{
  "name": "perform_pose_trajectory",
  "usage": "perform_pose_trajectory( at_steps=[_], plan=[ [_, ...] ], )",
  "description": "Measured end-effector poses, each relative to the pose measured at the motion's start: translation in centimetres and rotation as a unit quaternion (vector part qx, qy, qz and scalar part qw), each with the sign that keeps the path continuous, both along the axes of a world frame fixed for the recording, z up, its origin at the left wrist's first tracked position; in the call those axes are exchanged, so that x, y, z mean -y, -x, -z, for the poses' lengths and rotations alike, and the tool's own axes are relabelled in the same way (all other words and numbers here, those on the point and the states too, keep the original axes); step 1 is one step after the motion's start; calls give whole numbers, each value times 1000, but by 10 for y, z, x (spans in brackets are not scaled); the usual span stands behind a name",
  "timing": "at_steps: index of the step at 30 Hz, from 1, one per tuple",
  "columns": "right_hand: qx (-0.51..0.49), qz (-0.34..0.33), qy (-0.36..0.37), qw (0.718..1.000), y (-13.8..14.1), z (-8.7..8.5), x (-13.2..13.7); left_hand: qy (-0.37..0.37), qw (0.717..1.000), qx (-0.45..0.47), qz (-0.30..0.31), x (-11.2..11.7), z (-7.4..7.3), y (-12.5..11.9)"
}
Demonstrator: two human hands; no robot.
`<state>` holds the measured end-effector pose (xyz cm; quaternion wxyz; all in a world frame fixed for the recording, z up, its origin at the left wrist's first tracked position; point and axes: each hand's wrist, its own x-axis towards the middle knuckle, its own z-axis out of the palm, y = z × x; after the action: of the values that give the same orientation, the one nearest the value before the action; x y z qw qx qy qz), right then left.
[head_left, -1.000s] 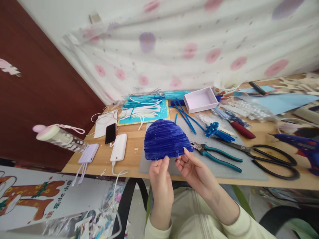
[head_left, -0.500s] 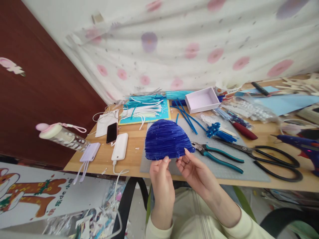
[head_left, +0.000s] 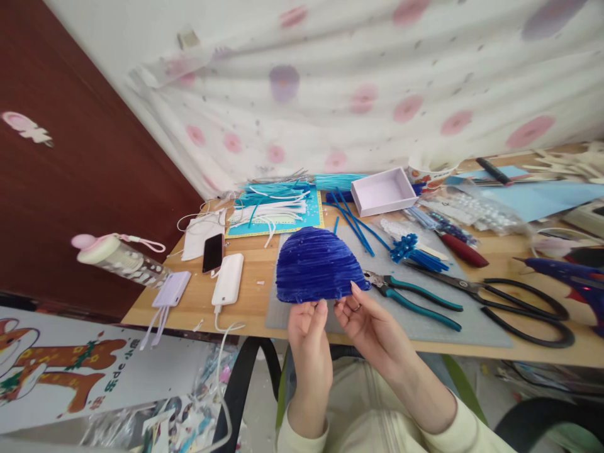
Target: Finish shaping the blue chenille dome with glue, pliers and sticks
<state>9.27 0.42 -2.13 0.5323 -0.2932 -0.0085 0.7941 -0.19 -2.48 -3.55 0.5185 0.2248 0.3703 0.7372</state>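
A dark blue dome-shaped piece [head_left: 321, 264], its surface lined with rows that look like pipe cleaners, is held up over the grey cutting mat [head_left: 425, 321]. My left hand [head_left: 310, 336] grips its lower edge near the middle, thumb in front. At the lower right edge, my right hand [head_left: 372, 321] pinches it between thumb and fingers; a ring shows on one finger. Just right of the piece lie pliers with teal handles [head_left: 419, 299]. Beyond them rest big black scissors [head_left: 500, 299] and a bundle of blue pipe cleaners [head_left: 415, 251].
Teal and white pipe cleaners [head_left: 276, 201] lie on a blue board at the back, beside a pale box [head_left: 384, 192]. A white power bank [head_left: 228, 280], a phone [head_left: 213, 253] and a bottle [head_left: 123, 261] are on the left. A blue glue gun [head_left: 561, 277] lies far right.
My left thumb has shifted slightly right and down along the lower edge of the blue piece. My right hand keeps its hold; the piece stays nearly in place.
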Motion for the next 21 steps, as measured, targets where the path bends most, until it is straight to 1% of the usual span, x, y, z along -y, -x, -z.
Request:
perform_pose_trajectory(
  at_steps=[4,7,11,14,21],
  plan=[
    [-2,-4,-11,1000,1,0,1,5,1000,-11,20,-1,-1,-4],
    [-5,-6,-16,1000,1,0,1,20,999,-17,23,-2,-3,-7],
    [-4,-3,-5,1000,2,0,1,62,998,-11,-5,-4,-3,-7],
    [-5,-1,0,1000,2,0,2,78,997,-14,-13,-6,-2,-6],
    [-10,-5,-16,1000,2,6,3,111,992,-56,-32,-6,-5,-6]
  ],
)
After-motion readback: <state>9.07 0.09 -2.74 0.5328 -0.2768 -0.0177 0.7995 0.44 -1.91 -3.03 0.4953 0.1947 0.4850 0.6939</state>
